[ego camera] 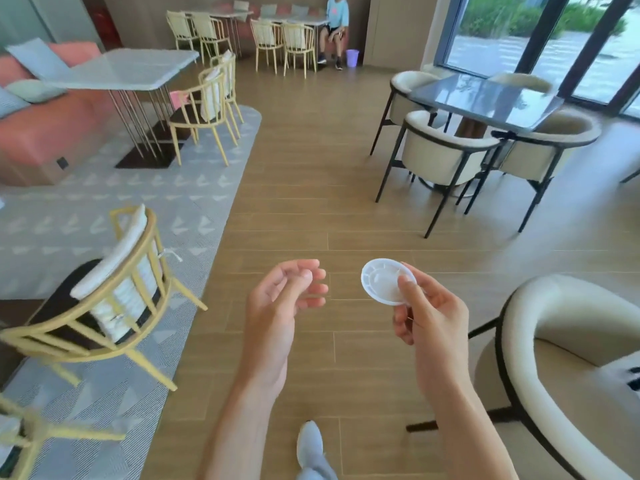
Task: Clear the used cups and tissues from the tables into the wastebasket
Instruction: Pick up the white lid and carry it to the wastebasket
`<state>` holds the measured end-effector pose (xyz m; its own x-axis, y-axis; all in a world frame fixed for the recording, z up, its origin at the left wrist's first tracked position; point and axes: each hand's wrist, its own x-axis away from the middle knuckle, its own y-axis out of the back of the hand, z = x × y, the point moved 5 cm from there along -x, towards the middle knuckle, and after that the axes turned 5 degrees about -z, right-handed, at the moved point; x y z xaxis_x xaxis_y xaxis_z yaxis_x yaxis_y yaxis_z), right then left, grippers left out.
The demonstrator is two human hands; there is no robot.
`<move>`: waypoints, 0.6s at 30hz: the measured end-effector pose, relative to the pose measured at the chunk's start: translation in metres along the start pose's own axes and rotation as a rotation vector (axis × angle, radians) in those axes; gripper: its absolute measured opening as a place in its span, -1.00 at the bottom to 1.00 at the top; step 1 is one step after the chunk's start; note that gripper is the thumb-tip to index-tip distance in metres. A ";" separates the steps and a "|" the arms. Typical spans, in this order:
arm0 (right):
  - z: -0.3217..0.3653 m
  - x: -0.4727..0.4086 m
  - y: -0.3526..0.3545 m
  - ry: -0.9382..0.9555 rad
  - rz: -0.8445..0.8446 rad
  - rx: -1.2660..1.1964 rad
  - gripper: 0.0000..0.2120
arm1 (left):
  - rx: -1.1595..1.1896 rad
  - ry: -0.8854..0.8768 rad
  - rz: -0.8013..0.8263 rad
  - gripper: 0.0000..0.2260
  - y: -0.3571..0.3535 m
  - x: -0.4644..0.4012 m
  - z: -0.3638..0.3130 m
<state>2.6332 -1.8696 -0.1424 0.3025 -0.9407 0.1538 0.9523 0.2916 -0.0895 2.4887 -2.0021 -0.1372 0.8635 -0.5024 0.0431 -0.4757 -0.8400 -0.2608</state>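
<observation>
R hand [429,317] pinches small white round plastic cup [387,281] by rim, mid-air over wood floor. L hand [280,299] at its 9 o'clock, fingers loosely curled, holding nothing. Lilac plastic wastebasket [352,57] far off, 12 o'clock.

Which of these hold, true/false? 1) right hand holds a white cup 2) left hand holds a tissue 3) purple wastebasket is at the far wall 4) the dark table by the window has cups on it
1) True: the right hand grips a white cup.
2) False: the left hand holds nothing, fingers loosely curled.
3) True: the purple wastebasket stands beside a seated person.
4) False: no cups show on the dark table.
</observation>
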 end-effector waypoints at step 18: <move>0.070 -0.393 -0.205 0.095 -0.033 0.001 -0.84 | -0.019 -0.008 0.095 -0.90 -0.139 -0.427 0.000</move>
<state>2.3219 -1.5480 -0.1161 0.2658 -0.9620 0.0629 0.9618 0.2602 -0.0853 2.1856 -1.6708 -0.1196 0.8157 -0.5783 0.0118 -0.5583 -0.7925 -0.2454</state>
